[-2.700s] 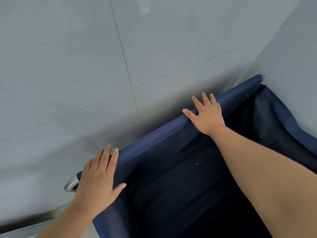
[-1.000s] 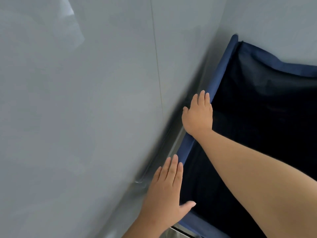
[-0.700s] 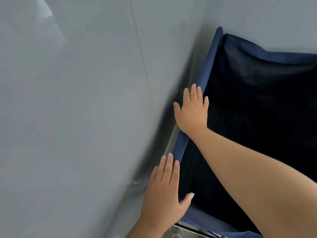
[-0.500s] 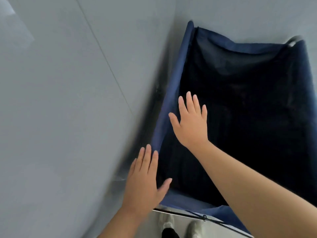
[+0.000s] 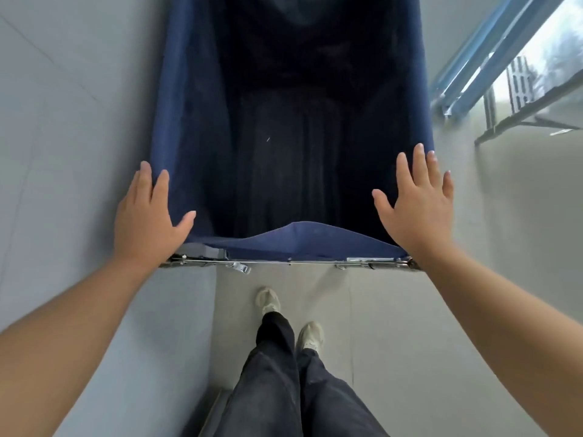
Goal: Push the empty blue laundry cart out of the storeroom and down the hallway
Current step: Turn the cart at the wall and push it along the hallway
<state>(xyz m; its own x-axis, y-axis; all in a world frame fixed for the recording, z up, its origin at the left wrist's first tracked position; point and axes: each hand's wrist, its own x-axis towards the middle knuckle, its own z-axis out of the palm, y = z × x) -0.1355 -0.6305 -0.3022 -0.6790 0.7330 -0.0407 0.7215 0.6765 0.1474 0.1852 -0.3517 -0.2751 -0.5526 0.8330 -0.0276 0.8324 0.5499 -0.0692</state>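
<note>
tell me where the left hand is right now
In the head view the left hand lies open on the near left corner of the blue laundry cart, beside the grey wall, opposite the right hand.

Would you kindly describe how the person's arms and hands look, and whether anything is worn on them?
The left hand and right hand are ungloved, with short nails and no ring, watch or bracelet visible. Both arms are bare to the picture's edge; no sleeve shows. Below, loose dark trousers and pale lace-up trainers are worn.
</note>
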